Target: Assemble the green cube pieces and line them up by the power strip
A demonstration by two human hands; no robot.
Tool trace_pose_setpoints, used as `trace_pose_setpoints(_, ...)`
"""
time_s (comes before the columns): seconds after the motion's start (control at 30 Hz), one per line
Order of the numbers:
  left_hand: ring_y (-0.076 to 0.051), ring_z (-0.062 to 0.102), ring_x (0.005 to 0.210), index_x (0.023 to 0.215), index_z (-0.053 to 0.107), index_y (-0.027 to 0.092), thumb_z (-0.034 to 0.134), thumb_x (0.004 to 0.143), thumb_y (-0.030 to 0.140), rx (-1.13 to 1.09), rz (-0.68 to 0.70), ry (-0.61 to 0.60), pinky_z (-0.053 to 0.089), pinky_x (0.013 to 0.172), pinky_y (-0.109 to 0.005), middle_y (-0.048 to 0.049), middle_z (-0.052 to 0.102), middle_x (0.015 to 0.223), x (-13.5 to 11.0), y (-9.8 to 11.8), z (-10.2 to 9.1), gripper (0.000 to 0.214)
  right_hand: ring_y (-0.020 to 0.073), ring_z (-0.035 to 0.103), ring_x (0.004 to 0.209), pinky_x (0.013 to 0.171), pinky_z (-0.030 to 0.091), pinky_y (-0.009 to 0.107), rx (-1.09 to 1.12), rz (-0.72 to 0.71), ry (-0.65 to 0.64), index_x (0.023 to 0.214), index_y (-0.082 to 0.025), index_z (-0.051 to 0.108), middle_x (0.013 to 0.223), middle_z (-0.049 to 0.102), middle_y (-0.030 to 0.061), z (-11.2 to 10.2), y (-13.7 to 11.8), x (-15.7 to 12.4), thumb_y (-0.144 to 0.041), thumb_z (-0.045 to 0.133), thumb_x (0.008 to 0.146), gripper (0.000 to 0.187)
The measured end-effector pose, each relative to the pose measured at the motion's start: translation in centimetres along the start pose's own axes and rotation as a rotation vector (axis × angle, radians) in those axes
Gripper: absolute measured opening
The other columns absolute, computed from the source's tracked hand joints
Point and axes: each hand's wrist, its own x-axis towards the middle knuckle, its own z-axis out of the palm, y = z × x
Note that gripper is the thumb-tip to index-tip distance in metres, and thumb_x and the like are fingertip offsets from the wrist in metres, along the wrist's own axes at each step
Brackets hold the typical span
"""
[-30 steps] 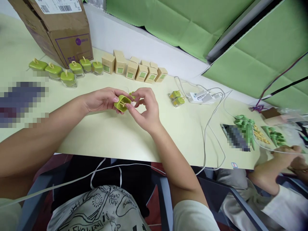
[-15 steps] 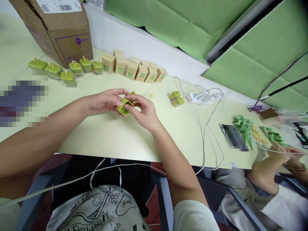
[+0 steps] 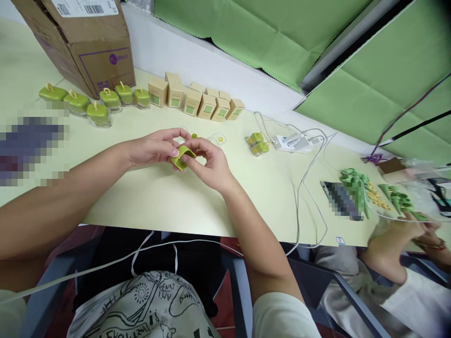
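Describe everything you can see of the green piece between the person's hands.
The green piece is small, lime-coloured and curved like an open shell or band, with a smooth, faintly glossy surface that looks like plastic or silicone. It sits tilted, pinched between the left hand and right hand. Fingers hide part of it, so its full shape is unclear.

Fingers (image 3: 207, 157) are covering part of a curved green plastic piece (image 3: 181, 157); left of it, the top edge is cropping a brown cardboard carton (image 3: 102, 56) and pixelation is blurring a dark patch (image 3: 30, 145).
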Motion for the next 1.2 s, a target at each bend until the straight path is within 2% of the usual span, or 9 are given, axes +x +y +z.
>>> trace_pose_setpoints(0.2,-0.025,0.084,0.082,0.126,0.073,0.022,0.100,0.077,0.028,0.004,0.025,0.000,0.072,0.082,-0.040,-0.0074,0.087,0.098,0.0,0.1,0.3,0.056,0.0178,0.070,0.088,0.083,0.065,0.036,-0.113,-0.048,0.037,0.116,-0.025,0.073,0.104,0.079,0.0034,0.1,-0.5,-0.1,-0.032,0.069,0.109,0.011)
trace_pose_setpoints(0.37,-0.023,0.083,0.082,0.124,0.074,0.022,0.100,0.076,0.027,-0.001,0.040,-0.006,0.071,0.079,-0.036,-0.0068,0.087,0.099,-0.1,0.3,0.6,0.055,0.0192,0.075,0.097,0.086,0.066,0.037,0.002,-0.035,-0.045,0.121,-0.026,0.073,0.112,0.082,0.0048,-0.3,-0.7,0.1,-0.036,0.072,0.108,0.016)
trace_pose_setpoints(0.47,-0.021,0.082,0.081,0.122,0.074,0.023,0.100,0.075,0.024,0.003,0.039,-0.005,0.072,0.079,-0.035,-0.0047,0.086,0.095,-0.1,0.4,0.9,0.054,0.0185,0.072,0.093,0.083,0.065,0.037,0.032,-0.024,-0.017,0.116,-0.026,0.073,0.106,0.079,0.0029,-0.3,-0.8,0.0,-0.036,0.076,0.105,0.015)
trace_pose_setpoints(0.6,-0.022,0.082,0.081,0.122,0.074,0.025,0.100,0.073,0.026,0.025,0.023,-0.002,0.073,0.083,-0.039,-0.0044,0.086,0.097,-0.1,0.4,1.1,0.055,0.0178,0.069,0.086,0.080,0.062,0.037,0.019,0.000,0.016,0.109,-0.027,0.074,0.096,0.075,-0.0002,-0.2,-1.2,0.0,-0.033,0.077,0.102,0.010)
trace_pose_setpoints(0.8,-0.027,0.083,0.084,0.124,0.074,0.025,0.097,0.074,0.029,0.071,-0.015,0.036,0.074,0.091,-0.052,-0.0071,0.086,0.101,-0.1,0.3,0.9,0.055,0.0179,0.075,0.087,0.081,0.065,0.038,0.136,0.106,-0.022,0.109,-0.027,0.076,0.104,0.083,0.0002,-0.3,-1.0,0.1,-0.040,0.081,0.101,0.016)
trace_pose_setpoints(1.0,-0.026,0.082,0.082,0.123,0.073,0.026,0.095,0.069,0.028,0.074,-0.038,0.085,0.072,0.088,-0.050,-0.0066,0.085,0.102,0.0,0.4,1.5,0.058,0.0185,0.075,0.084,0.082,0.067,0.039,0.126,0.107,-0.002,0.105,-0.028,0.075,0.101,0.082,0.0006,-0.2,-0.5,0.2,-0.044,0.082,0.100,0.018)
trace_pose_setpoints(1.1,-0.025,0.079,0.080,0.119,0.074,0.023,0.092,0.072,0.028,0.067,-0.008,0.139,0.069,0.086,-0.047,-0.0068,0.083,0.098,0.0,0.6,1.8,0.051,0.0206,0.078,0.094,0.089,0.069,0.041,0.106,0.103,0.055,0.111,-0.029,0.076,0.108,0.083,0.0023,-0.3,-0.4,0.4,-0.053,0.083,0.100,0.027)
trace_pose_setpoints(1.2,-0.027,0.080,0.084,0.117,0.073,0.022,0.087,0.078,0.031,0.048,0.051,0.239,0.067,0.086,-0.046,-0.0064,0.081,0.095,0.2,0.9,1.9,0.042,0.0225,0.078,0.103,0.092,0.070,0.042,0.106,0.144,0.151,0.125,-0.032,0.075,0.121,0.083,0.0042,-0.8,-0.1,0.7,-0.066,0.090,0.092,0.050)
